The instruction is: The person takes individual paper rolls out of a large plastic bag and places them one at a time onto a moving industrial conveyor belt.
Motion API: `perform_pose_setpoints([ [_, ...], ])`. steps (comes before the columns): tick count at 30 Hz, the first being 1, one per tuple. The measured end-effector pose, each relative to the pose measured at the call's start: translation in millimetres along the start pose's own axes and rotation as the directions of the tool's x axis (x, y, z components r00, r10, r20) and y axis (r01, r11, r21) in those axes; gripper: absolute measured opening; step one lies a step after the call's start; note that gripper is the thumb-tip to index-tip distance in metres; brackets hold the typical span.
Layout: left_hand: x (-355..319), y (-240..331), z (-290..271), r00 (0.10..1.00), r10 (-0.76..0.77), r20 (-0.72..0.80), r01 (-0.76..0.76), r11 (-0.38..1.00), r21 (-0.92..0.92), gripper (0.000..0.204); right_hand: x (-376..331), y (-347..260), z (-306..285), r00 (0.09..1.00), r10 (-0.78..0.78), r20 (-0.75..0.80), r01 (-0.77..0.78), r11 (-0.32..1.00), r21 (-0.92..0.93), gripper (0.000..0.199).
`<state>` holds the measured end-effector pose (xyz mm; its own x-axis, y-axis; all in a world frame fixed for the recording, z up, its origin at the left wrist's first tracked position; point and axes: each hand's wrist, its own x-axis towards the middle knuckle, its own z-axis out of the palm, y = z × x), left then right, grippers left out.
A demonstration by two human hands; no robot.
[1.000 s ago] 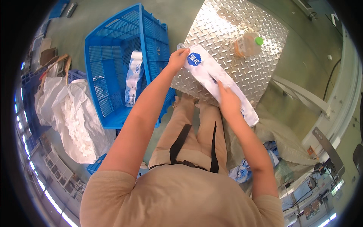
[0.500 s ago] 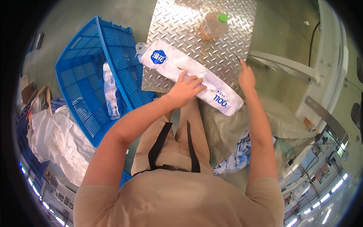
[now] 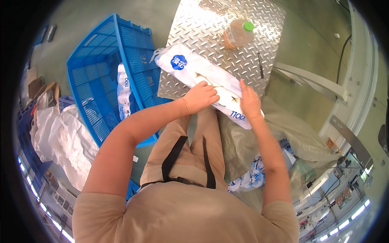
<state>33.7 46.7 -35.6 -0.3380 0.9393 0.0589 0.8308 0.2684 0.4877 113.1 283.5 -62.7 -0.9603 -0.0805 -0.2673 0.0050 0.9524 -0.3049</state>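
Note:
A long white plastic pack of paper rolls [image 3: 184,75] with blue print lies slantwise over the near edge of a metal tread-plate table [image 3: 190,24]. Its wrapper is slit lengthwise, and pale rolls [image 3: 223,95] show in the gap. My left hand [image 3: 201,97] has its fingers curled on the near edge of the slit, gripping the wrapper. At the pack's right end, my right hand [image 3: 250,102] pinches the wrapper's far side. A thin dark knife-like tool [image 3: 260,65] lies on the plate, apart from both hands.
A bottle with a green cap [image 3: 239,34] lies on the plate. To the left stands a blue mesh crate [image 3: 115,44] holding another white pack [image 3: 123,93]. White plastic film [image 3: 67,146] is heaped at far left. A translucent sack [image 3: 279,121] and crumpled wrappers [image 3: 255,172] are at right.
My right hand has let go of the thin dark tool, now lying on the plate, and has moved left onto the wrapper. The slit has been pulled wider, baring the rolls.

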Motion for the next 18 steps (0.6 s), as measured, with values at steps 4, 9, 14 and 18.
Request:
perform_pose_setpoints([
  [4, -24.7, -0.2, 9.1, 0.938, -0.138, 0.318, 0.133, 0.99, 0.039, 0.009, 25.4, 24.5, -18.0, 0.992, 0.102, -0.068, -0.104, 0.994, -0.015, 0.034],
  [9, -70.6, -2.7, 28.7, 0.915, -0.206, 0.348, 0.207, 0.978, 0.035, 0.016, 66.2, 63.2, -24.9, 0.872, 0.452, -0.191, -0.425, 0.89, 0.167, 0.026],
  [14, -18.4, 10.7, -19.1, 0.992, -0.07, 0.103, 0.066, 0.997, 0.038, 0.052, 44.5, -18.3, -35.5, 0.879, 0.258, -0.4, -0.146, 0.946, 0.289, 0.054],
  [18, 11.1, -25.9, -23.2, 0.988, -0.096, 0.118, 0.058, 0.955, 0.291, 0.088, 21.2, -79.5, -38.5, 0.949, -0.101, -0.298, 0.172, 0.96, 0.221, 0.082],
])
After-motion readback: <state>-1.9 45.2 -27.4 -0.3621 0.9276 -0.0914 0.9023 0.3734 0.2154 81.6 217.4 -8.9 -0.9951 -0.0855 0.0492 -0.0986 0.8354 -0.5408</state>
